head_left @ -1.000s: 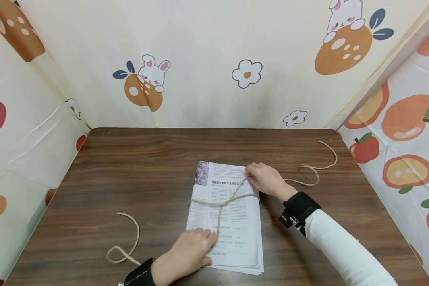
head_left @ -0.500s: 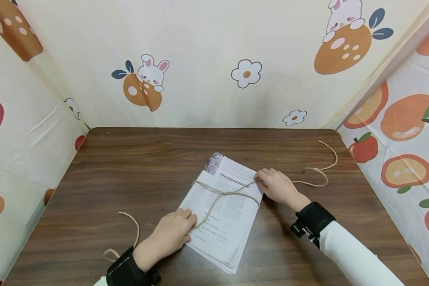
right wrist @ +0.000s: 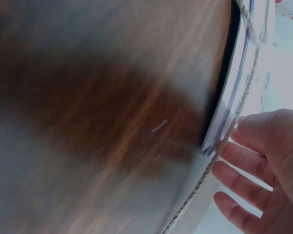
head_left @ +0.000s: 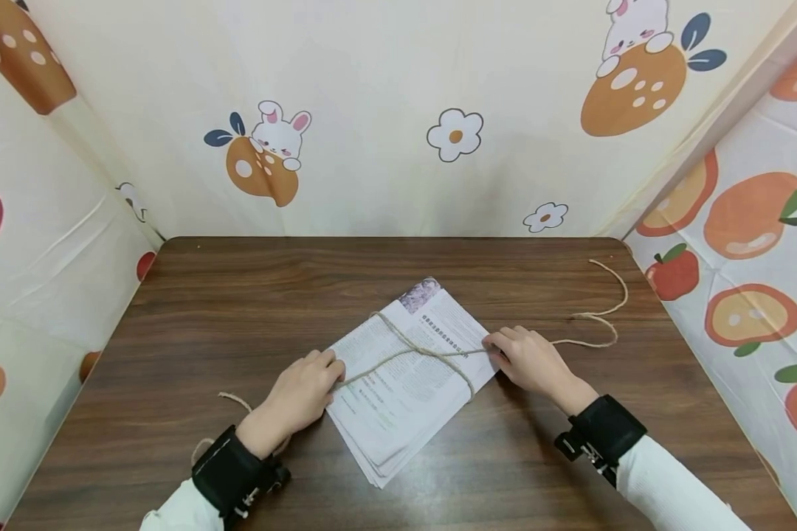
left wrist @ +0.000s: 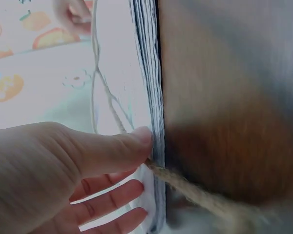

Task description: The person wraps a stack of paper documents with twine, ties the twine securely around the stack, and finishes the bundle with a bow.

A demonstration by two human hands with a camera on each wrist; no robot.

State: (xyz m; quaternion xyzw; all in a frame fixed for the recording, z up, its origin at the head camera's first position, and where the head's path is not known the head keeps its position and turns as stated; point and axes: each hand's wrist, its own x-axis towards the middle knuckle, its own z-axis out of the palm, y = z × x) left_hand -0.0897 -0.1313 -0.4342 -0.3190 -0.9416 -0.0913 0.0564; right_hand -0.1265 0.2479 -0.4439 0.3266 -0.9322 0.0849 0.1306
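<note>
A stack of folded newspapers point(head_left: 398, 413) lies turned at an angle on the table, wrapped by a twine point(head_left: 432, 352) that crosses itself on the top sheet. My left hand point(head_left: 303, 391) is at the stack's left edge. In the left wrist view its thumb point(left wrist: 132, 144) and index finger pinch the twine point(left wrist: 185, 187) beside the layered paper edges. At the right corner, my right hand point(head_left: 531, 363) pinches the other twine end; the right wrist view shows its thumb and forefinger on the twine point(right wrist: 200, 180), other fingers loosely spread.
A loose twine tail point(head_left: 598, 317) curves over the table at the right. Another tail point(head_left: 235, 400) is partly hidden behind the left forearm. The brown wooden table point(head_left: 252, 295) meets a patterned cloth wall point(head_left: 372, 147) at its back edge.
The newspaper stack has turned clockwise from nearly upright to diagonal. My left hand has moved up and left with its edge, and my right hand slightly right and down.
</note>
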